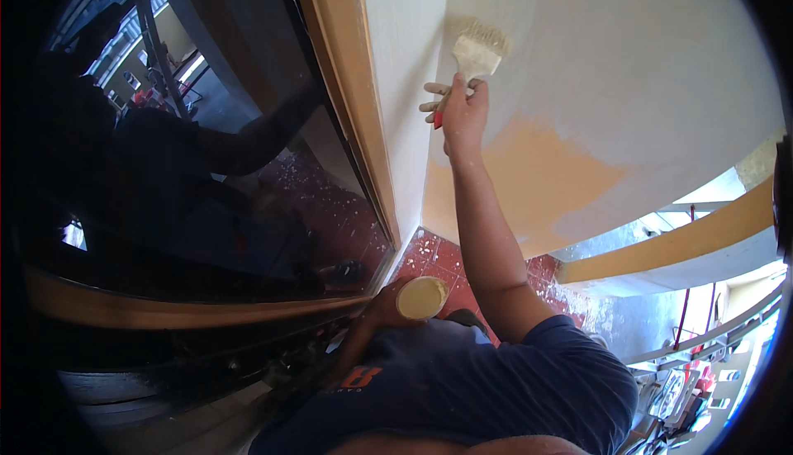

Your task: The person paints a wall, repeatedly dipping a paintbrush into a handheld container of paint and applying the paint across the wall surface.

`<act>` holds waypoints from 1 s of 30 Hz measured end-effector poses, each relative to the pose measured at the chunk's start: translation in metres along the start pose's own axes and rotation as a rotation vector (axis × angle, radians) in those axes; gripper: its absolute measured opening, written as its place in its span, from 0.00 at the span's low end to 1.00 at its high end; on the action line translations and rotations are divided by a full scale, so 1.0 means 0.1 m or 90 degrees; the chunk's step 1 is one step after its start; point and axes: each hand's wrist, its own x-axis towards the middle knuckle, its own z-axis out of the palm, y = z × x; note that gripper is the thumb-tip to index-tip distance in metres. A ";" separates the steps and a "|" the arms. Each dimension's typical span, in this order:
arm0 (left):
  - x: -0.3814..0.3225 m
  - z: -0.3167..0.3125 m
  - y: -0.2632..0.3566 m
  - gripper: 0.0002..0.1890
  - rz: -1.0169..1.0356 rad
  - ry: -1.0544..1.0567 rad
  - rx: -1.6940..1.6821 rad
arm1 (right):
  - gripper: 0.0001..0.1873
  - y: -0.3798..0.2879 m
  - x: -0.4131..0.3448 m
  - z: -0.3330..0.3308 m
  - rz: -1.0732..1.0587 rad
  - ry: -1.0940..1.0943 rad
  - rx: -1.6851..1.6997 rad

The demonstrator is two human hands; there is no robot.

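A wide paintbrush (476, 55) coated in pale paint is in my right hand (464, 111), its bristles against the wall (595, 58) near the inner corner. A red part of the handle shows below my fingers. Pale paint covers much of this wall, while an orange-tan patch (545, 170) shows lower down. Close to my body, my left hand (392, 303) holds a round container of pale yellow paint (422, 298); part of that hand is hidden behind the container.
At left stands a dark reflective glass pane (248, 207) with a wooden frame (347, 96), right beside the narrow white wall face (406, 83). Red floor tiles (443, 263) below carry white spots. Metal rails (694, 353) and a jumble of objects lie at the lower right.
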 end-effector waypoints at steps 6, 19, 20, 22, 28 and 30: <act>0.04 0.02 0.00 0.47 0.013 -0.044 -0.015 | 0.15 1.05 -0.49 -0.40 0.251 0.087 -0.085; -0.01 -0.10 0.13 0.47 -0.005 0.010 -0.075 | 0.17 -1.11 -0.03 0.29 0.060 -0.072 0.010; -0.02 -0.11 0.15 0.47 -0.009 0.014 -0.070 | 0.17 -1.27 -0.07 0.34 -0.015 -0.125 -0.003; -0.05 -0.11 0.14 0.48 0.028 0.028 -0.067 | 0.19 -1.55 -0.17 0.31 -0.031 -0.117 -0.093; -0.09 0.00 -0.16 0.52 -0.009 0.059 -0.074 | 0.28 -1.91 -0.36 -0.28 -0.032 -0.262 -0.271; -0.07 0.04 -0.24 0.52 -0.007 0.062 -0.090 | 0.29 -1.93 -0.38 -0.47 0.027 -0.265 -0.307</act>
